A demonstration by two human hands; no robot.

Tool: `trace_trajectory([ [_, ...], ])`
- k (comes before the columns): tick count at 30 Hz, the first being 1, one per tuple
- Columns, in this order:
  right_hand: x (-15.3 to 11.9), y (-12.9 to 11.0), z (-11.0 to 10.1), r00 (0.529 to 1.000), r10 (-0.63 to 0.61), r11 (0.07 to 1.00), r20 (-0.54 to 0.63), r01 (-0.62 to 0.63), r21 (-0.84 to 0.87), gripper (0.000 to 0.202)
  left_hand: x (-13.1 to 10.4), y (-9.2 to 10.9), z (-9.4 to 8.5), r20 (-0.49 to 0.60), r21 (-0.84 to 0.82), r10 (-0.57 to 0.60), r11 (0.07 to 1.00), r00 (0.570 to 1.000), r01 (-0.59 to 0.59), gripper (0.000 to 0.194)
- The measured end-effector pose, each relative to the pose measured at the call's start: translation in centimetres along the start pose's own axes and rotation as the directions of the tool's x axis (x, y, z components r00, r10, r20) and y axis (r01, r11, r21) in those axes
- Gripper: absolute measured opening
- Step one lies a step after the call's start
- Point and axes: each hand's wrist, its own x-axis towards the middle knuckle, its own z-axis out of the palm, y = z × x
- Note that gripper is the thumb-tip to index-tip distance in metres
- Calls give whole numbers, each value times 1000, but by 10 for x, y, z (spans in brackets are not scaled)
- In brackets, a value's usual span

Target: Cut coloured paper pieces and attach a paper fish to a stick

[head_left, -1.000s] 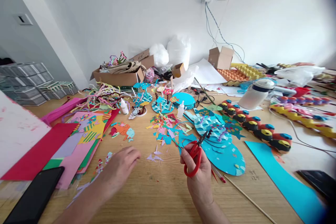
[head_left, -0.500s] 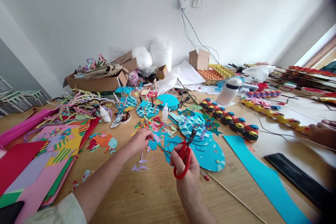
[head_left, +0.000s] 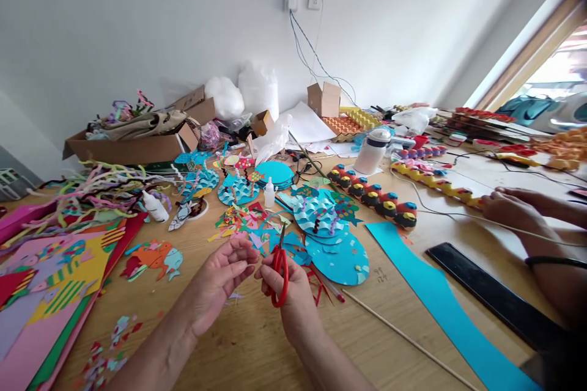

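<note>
My right hand [head_left: 291, 293] grips red-handled scissors [head_left: 280, 275], its fingers around the loops. The dark blades point up and away from me, close together. Just beside it, my left hand [head_left: 227, 272] is half curled with the fingers apart, and I see nothing between them. Beyond both hands lies a heap of cut paper scraps [head_left: 250, 223] in blue, red, yellow and pink. Right of the scissors, a large blue paper disc [head_left: 342, 259] lies partly under blue discs topped with paper waves [head_left: 316, 214]. Thin red strips [head_left: 317, 286] lie by a pencil [head_left: 334, 289].
Coloured sheets [head_left: 68, 293] and orange paper fish [head_left: 158, 258] lie left. Glue bottles [head_left: 269, 193] stand behind the scraps. At right are a thin stick [head_left: 403, 336], a blue strip [head_left: 431, 293], a black slab [head_left: 486, 287], painted egg-carton rows [head_left: 373, 192] and another person's hands [head_left: 513, 208].
My view has turned right, so things sit farther left. My left hand has come back from the scraps to beside the scissors. Both of the other person's hands now show.
</note>
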Motion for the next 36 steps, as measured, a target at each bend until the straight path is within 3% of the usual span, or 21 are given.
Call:
trace_trajectory([
  [9,-1,1,-2,999,-1,998,40,-1,67,24,-12,-16,7,-72,406,211,899,975,-164,30],
  [15,-1,0,-1,996,67,998,66,-66,-14,22,-22,-25,1,-62,546,298,809,953,-217,29],
  [20,-1,2,3,989,111,989,96,-101,-106,27,-32,-31,-8,-88,558,319,801,944,-218,28],
  [27,0,12,7,975,143,968,173,-101,-229,25,-42,-38,-21,-125,472,279,861,952,-191,28],
  [36,-1,24,8,985,97,901,141,-27,-433,9,-50,-47,-35,-159,418,222,898,962,-138,29],
])
